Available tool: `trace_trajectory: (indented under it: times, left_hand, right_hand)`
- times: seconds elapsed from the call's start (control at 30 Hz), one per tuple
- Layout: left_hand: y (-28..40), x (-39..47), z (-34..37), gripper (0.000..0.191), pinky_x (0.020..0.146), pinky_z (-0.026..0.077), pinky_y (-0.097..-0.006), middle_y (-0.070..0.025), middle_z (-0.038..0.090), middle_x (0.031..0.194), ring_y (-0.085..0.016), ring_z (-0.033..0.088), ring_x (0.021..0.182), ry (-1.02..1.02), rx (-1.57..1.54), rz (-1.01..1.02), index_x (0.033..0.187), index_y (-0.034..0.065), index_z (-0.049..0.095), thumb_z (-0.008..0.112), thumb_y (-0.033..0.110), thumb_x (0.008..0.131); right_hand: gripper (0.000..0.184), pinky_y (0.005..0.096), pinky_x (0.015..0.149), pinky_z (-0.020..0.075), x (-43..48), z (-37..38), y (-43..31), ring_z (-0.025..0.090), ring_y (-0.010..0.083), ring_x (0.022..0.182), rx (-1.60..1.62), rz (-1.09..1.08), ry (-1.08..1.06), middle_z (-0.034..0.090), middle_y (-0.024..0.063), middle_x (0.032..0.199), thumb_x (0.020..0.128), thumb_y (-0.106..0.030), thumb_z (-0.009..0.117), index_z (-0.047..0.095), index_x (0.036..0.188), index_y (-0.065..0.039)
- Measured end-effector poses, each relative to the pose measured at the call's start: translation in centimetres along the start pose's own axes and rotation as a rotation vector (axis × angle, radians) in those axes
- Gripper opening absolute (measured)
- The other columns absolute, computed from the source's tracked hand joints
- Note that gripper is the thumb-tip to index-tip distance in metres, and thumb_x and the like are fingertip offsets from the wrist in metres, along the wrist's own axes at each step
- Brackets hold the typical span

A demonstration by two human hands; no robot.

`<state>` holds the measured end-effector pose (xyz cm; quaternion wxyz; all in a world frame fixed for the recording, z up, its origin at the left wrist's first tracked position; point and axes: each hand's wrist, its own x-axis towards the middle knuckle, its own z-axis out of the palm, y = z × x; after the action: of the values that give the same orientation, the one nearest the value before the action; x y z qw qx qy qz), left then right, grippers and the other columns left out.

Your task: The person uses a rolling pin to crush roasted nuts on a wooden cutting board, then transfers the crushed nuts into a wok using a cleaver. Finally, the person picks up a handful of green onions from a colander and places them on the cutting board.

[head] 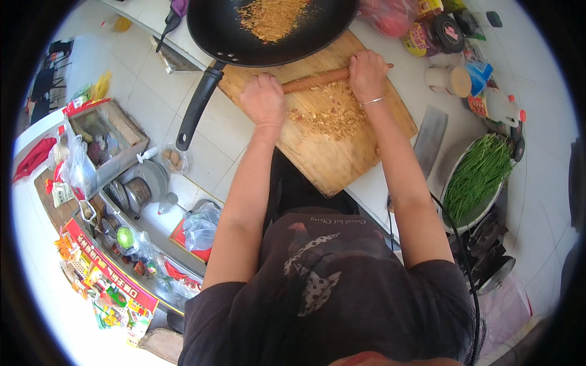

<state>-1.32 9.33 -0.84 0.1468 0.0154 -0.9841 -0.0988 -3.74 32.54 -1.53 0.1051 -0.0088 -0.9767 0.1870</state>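
Note:
A brown wooden rolling pin [317, 81] lies slantwise across a wooden cutting board [316, 164]. My left hand [263, 98] is closed over its left end, and my right hand [367, 75], with a bracelet at the wrist, grips it near the right end, whose tip sticks out past the fingers. Crushed nuts [336, 112], some in coarse pieces, are spread on the board just on my side of the pin. Beyond the board, a black frying pan [215, 36] holds a heap of finely crushed tan crumbs [272, 20]; its handle points toward my left side.
Right of the board lies a cleaver [431, 132], beside a bowl of green chives or similar greens [478, 178]. Jars [448, 81] and bottles [499, 107] stand farther right. The pan handle [197, 110] reaches out near my left forearm. A black cable [467, 265] runs by my right arm.

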Motion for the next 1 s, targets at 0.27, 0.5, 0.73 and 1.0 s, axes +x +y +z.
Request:
trace_trajectory:
  times: [0.27,0.5,0.73,1.0]
  left_hand:
    - [0.1,-1.8,-1.0,0.032,0.094,0.034,-0.0470,-0.0128,0.052,0.121,-0.030,0.047,0.113,-0.074,-0.184,0.023,0.114,0.0063,0.055,0.055,0.019,0.085]
    - [-0.4,-4.0,-2.2,0.054,0.107,0.025,-0.0465,-0.0097,0.043,0.139,-0.030,0.035,0.131,-0.168,-0.097,0.169,0.133,0.0065,0.046,0.061,0.019,0.083]
    - [-1.4,-6.6,-2.8,0.043,0.100,0.032,-0.0464,-0.0117,0.042,0.140,-0.030,0.042,0.123,-0.209,-0.214,0.211,0.124,0.0128,0.055,0.064,0.021,0.083]
    - [-1.1,-6.9,-3.7,0.046,0.099,0.032,-0.0440,-0.0137,0.040,0.142,-0.031,0.038,0.129,-0.232,-0.260,0.204,0.121,0.0064,0.054,0.067,0.020,0.080]
  right_hand:
    - [0.040,0.0467,0.108,0.0220,-3.6,-1.8,0.0,0.031,0.0302,0.135,0.022,-0.035,-0.119,0.034,0.0103,0.147,0.092,-0.024,0.051,0.050,0.130,-0.010]
    - [0.049,0.0473,0.113,0.0149,-7.6,-3.4,-0.4,0.022,0.0295,0.141,0.025,-0.013,-0.211,0.026,0.0081,0.153,0.095,-0.021,0.046,0.038,0.142,-0.014]
    - [0.044,0.0476,0.112,0.0198,-9.8,-4.1,0.4,0.032,0.0285,0.136,0.088,-0.083,-0.122,0.038,0.0078,0.147,0.094,-0.019,0.049,0.045,0.137,-0.014]
    - [0.036,0.0457,0.110,0.0268,-8.0,-4.1,1.0,0.044,0.0298,0.128,0.091,-0.095,-0.006,0.051,0.0146,0.135,0.092,-0.020,0.054,0.057,0.123,-0.003]
